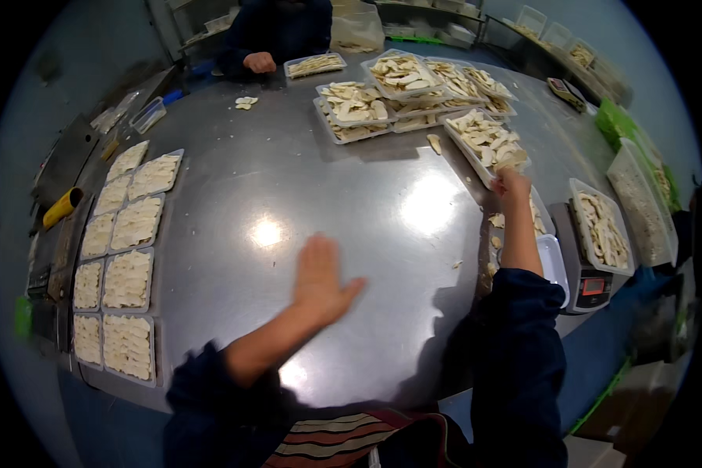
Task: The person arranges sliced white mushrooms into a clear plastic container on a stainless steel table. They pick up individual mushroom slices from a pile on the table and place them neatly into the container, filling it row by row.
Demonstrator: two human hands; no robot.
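Note:
My left hand [320,284] is over the middle of the steel table [228,234], palm down, thumb apart, with nothing in it. It is slightly blurred. My right hand [511,184] is at the near end of a plastic tray [461,142] heaped with dried, sliced mushrooms [485,136]. Its fingers are bent by the rim and a larger slice [512,159]; which of these they grip is hidden. Under my right forearm, another tray of slices [538,216] and a white empty tray [553,266] partly show. A loose slice [434,144] lies left of the heaped tray.
Several trays of neatly layered slices [130,279] line the left edge. Stacked heaped trays [403,76] stand at the back. A digital scale [591,288] at right bears a filled tray [604,231]. Across the table, a person's hand [260,62] rests near a tray [315,65].

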